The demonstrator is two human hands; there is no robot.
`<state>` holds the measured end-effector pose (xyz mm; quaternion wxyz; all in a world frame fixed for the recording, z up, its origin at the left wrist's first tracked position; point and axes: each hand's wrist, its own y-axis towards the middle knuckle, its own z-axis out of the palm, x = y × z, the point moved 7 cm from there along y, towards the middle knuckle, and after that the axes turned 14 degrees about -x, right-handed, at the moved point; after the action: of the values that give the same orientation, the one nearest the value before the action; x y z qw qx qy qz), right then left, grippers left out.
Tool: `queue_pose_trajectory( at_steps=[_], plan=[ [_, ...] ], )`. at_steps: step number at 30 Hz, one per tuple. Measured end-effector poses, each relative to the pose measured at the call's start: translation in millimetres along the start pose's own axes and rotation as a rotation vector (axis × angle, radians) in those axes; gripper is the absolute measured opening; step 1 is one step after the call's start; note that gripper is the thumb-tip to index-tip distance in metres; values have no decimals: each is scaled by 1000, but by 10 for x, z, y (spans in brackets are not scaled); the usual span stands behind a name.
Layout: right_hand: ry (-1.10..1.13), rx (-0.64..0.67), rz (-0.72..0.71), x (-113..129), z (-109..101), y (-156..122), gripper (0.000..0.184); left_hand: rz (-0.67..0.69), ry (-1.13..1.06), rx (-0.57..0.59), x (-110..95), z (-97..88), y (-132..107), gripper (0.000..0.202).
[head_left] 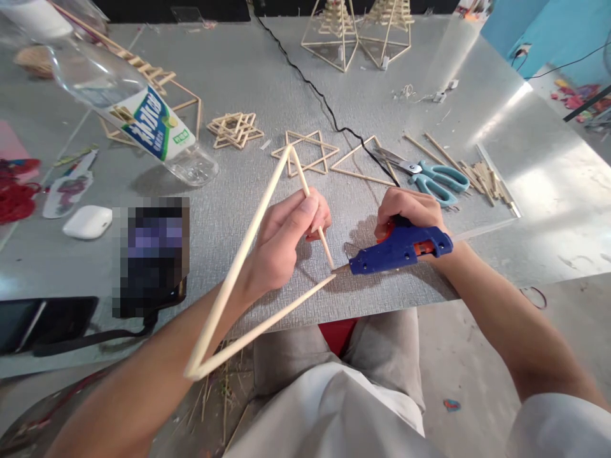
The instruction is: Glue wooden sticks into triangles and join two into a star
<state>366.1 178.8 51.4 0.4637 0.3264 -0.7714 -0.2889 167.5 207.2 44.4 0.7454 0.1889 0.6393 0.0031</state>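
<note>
My left hand (291,235) pinches one side of a triangle of thin wooden sticks (243,254), holding it tilted above the table's near edge. In my right hand (410,213) is a blue hot glue gun (396,251), my fingers wrapped round its handle. Its nozzle points left and meets the triangle's right corner, where two stick ends come close together; whether they touch I cannot tell. A clear glue stick (487,230) juts from the gun's back. Beyond my hands lie a flat six-pointed stick star (305,152) and another stick triangle (365,162).
Scissors with blue handles (436,181) and short cut sticks (487,181) lie at right. A black cord (315,89) crosses the table. At left are a plastic bottle (138,108), a phone (153,254), a white case (88,221) and a stacked star (235,130). Stick frames (334,48) stand behind.
</note>
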Motion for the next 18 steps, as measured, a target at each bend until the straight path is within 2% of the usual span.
queue_pose_trajectory(
  at_steps=[5,12,18],
  plan=[
    [24,-30,-41,35,-22,11,18,26,-25,-2,-29,-11,19,50],
    [-39,9,75,-85,-17,-49,24,31,-29,-13,-36,-3,16,50],
    [10,3,25,13,-7,24,23,15,-7,-12,-7,-15,8,51]
  ],
)
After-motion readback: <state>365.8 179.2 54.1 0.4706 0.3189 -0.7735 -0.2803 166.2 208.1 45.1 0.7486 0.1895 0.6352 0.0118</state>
